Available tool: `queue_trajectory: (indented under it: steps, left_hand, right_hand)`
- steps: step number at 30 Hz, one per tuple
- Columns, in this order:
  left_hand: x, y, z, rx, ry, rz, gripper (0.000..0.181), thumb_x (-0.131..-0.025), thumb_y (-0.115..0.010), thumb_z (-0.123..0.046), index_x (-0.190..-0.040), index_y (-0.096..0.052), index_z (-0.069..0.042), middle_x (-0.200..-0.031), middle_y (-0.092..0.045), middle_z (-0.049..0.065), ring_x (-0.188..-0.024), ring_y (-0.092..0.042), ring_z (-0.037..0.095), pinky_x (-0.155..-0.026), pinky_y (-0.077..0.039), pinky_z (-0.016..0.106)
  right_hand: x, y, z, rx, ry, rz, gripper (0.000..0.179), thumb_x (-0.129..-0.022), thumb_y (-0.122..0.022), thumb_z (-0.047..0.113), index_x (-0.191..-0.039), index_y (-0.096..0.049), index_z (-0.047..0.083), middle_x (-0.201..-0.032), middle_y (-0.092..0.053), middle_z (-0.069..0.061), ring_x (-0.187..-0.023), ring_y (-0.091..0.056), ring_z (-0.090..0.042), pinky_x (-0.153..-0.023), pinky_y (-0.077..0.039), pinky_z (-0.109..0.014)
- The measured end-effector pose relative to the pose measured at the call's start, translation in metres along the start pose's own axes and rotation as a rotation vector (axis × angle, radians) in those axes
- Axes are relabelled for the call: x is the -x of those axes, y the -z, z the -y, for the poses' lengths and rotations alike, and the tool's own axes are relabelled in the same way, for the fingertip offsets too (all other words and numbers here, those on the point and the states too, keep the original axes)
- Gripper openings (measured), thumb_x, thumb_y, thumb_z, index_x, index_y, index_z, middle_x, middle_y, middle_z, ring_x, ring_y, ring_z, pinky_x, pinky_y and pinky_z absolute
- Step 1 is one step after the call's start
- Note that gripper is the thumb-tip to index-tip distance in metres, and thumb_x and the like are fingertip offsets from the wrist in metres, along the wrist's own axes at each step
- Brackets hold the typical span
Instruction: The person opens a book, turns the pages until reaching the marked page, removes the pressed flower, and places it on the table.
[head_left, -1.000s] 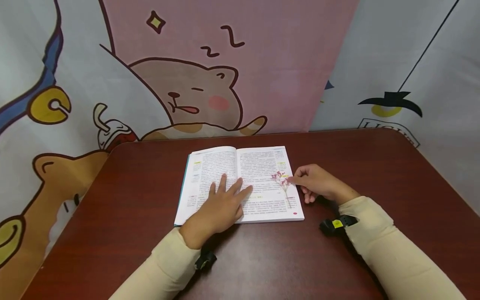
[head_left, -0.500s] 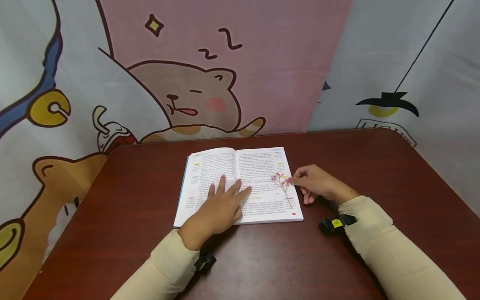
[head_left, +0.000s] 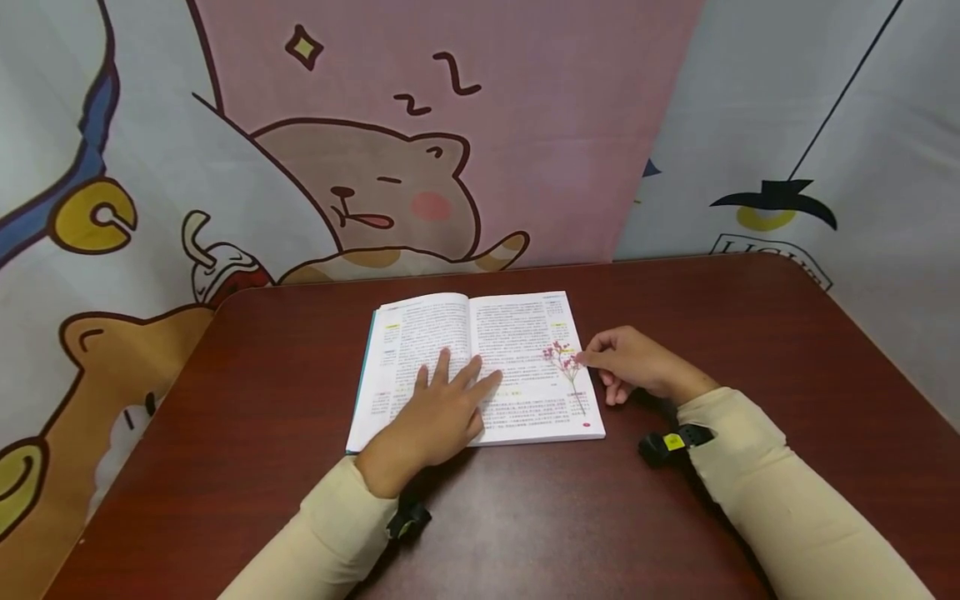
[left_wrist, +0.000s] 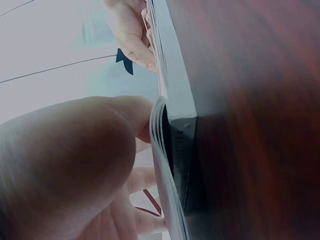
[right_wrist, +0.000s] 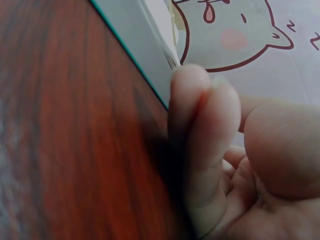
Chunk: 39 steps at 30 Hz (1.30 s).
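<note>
An open book (head_left: pixel 517 317) with printed text lies on the brown table. My left hand (head_left: pixel 438 417) rests with spread fingers across its lower middle, over both pages. In the left wrist view the left thumb (left_wrist: pixel 125 112) presses near the lower page edges. A sprig of small pink flowers (head_left: pixel 564 367) lies on the right page near its outer edge. There my right hand (head_left: pixel 630 362) pinches the page edge, thumb on top beside the blossoms. Its fingertips (right_wrist: pixel 190 82) meet the pages in the right wrist view, the other fingers curled below.
The table (head_left: pixel 285 375) extends around the book on all sides. A cloth backdrop with a cartoon bear (head_left: pixel 390 183) hangs behind the far table edge. Black wrist straps (head_left: pixel 663 446) sit at both cuffs.
Both hands, the book and the sprig stay as they were. Only the head view has shifted slightly.
</note>
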<state>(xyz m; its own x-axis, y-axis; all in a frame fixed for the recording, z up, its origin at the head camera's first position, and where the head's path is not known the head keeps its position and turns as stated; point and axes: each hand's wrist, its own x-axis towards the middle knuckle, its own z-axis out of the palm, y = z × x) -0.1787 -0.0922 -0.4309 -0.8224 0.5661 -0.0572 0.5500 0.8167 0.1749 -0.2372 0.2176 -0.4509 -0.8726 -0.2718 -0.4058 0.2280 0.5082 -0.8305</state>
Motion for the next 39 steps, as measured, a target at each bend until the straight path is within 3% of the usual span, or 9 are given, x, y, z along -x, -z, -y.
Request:
queue_trajectory:
  steps: [39]
  left_hand:
    - [-0.0005, -0.0019, 0.0011, 0.033, 0.013, 0.020, 0.054, -0.100, -0.048, -0.021, -0.153, -0.042, -0.027, -0.162, -0.035, 0.009, -0.148, -0.021, 0.052, -0.112, -0.026, 0.071]
  right_hand:
    - [0.0045, 0.0016, 0.0017, -0.043, 0.006, 0.007, 0.029, -0.099, -0.062, 0.023, -0.109, -0.061, -0.005, -0.060, -0.051, -0.002, -0.044, -0.060, -0.011, -0.046, -0.053, -0.027]
